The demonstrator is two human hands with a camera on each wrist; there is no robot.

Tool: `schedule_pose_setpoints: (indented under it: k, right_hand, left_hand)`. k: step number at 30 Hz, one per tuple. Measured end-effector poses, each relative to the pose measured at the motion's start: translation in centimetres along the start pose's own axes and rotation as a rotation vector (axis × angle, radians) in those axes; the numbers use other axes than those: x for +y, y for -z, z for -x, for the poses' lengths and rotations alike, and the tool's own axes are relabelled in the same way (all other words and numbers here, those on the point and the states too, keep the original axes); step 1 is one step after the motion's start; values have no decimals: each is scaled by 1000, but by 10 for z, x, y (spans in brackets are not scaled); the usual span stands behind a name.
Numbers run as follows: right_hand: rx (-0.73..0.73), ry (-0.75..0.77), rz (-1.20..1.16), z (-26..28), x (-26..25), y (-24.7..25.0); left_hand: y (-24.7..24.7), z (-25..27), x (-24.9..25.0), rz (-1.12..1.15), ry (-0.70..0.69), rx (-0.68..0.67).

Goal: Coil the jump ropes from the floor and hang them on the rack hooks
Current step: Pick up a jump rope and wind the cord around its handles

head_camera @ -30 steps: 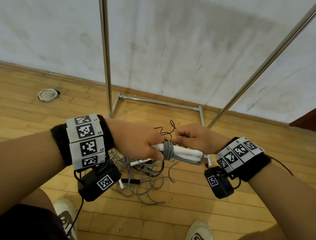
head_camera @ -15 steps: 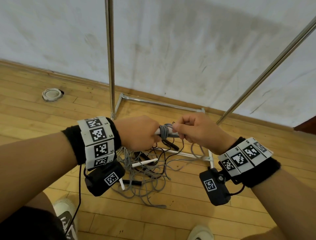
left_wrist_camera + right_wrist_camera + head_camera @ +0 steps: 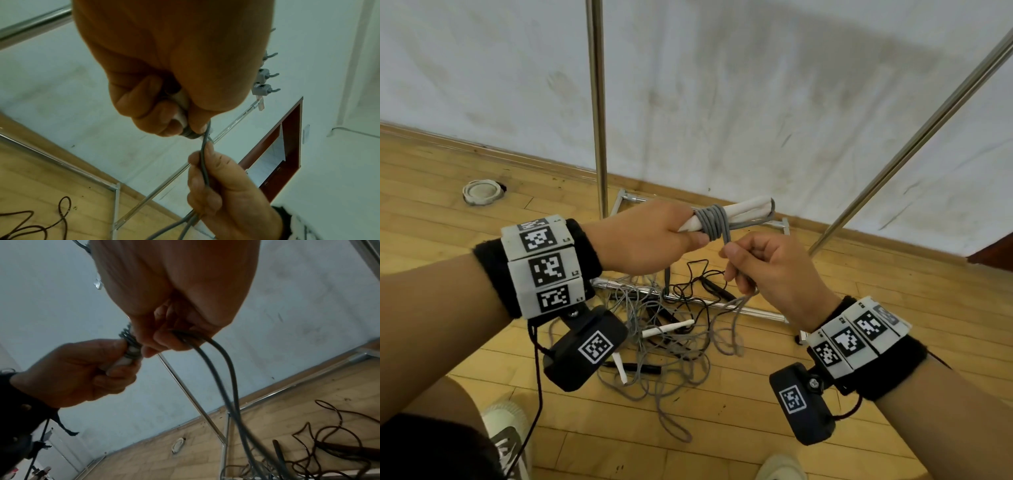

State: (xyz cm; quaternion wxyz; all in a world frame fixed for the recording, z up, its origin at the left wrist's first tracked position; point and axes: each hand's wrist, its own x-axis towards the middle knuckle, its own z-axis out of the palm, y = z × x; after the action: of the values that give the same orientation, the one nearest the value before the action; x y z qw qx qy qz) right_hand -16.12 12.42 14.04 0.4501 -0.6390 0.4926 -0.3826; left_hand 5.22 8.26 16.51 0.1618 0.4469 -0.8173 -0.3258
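Above the wood floor [image 3: 465,308], the left hand [image 3: 643,236] was fisted round the white handles [image 3: 746,209], grey cord [image 3: 714,222] wound beside its fingertips, while the right hand [image 3: 767,270], just below, pinched the cord's trailing strands.

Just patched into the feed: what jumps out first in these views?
At centre, the left hand grips two white handles bound by tight turns of grey rope, while the right hand pinches the rope's slack just below. Beneath them, a tangle of ropes sprawls on the wooden floor at the rack's foot.
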Motion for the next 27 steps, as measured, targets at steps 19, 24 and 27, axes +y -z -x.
schedule_pose_setpoints:
  k: [19, 24, 27]
  right_hand:
    - [-447, 41, 368, 12, 19, 12]
    - [-460, -119, 543, 1, 23, 20]
    - [-510, -64, 596, -5, 16, 20]
  left_hand:
    - [6, 26, 13, 89, -83, -417]
    - [-6, 28, 16, -95, -57, -556]
    - [-16, 26, 18, -199, -50, -605]
